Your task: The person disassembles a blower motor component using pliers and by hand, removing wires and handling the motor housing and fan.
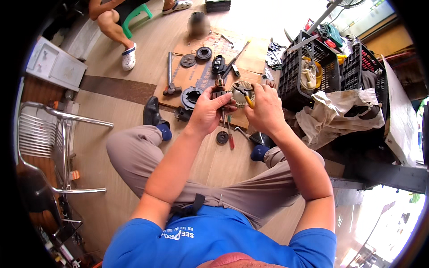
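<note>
My left hand is closed around a motor armature, its copper-coloured end pointing away from me. My right hand grips pliers with yellow handles. Their dark jaws point left toward the armature; whether they touch it I cannot tell. Beneath the pliers a pale finned ring lies on the cardboard. Left of my left hand sits a grey round housing. A black machine part lies just beyond the armature.
A hammer, a black ring and a screwdriver lie around the cardboard. Black crates with cloths stand right, a metal chair left. Someone's leg shows at the far left, near a green stool.
</note>
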### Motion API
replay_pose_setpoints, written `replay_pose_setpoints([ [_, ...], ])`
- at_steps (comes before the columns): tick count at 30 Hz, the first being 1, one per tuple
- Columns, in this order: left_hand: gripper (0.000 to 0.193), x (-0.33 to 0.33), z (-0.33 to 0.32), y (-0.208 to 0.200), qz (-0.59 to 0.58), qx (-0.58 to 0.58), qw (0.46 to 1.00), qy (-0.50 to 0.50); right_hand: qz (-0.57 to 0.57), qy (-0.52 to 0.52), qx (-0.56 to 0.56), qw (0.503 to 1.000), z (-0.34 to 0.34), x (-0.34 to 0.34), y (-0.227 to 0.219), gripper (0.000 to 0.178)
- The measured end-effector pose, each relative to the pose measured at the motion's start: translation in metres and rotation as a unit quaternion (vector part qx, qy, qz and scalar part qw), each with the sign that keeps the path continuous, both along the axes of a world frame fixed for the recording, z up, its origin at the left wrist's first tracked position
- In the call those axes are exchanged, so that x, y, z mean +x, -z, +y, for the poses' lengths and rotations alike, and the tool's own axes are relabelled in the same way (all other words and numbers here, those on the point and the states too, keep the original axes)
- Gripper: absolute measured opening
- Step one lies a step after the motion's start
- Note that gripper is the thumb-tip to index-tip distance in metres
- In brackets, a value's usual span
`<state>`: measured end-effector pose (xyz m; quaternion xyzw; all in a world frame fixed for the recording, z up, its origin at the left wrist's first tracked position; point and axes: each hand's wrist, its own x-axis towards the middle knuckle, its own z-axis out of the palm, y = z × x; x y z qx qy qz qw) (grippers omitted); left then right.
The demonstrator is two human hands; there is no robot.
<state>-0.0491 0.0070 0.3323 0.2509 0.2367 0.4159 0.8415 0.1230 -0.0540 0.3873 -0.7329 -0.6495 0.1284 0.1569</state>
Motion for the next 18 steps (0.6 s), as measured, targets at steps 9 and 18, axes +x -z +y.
replay_pose_setpoints([
  [9,0.029,-0.047,-0.036,-0.015,0.152,0.015,0.988,-0.019,-0.065,-0.077,0.184,0.978,-0.021,-0.041,0.011,0.065],
  [18,0.036,-0.031,-0.045,0.0,0.145,0.026,0.987,-0.063,-0.085,-0.092,0.155,0.98,-0.009,-0.042,0.018,0.072],
])
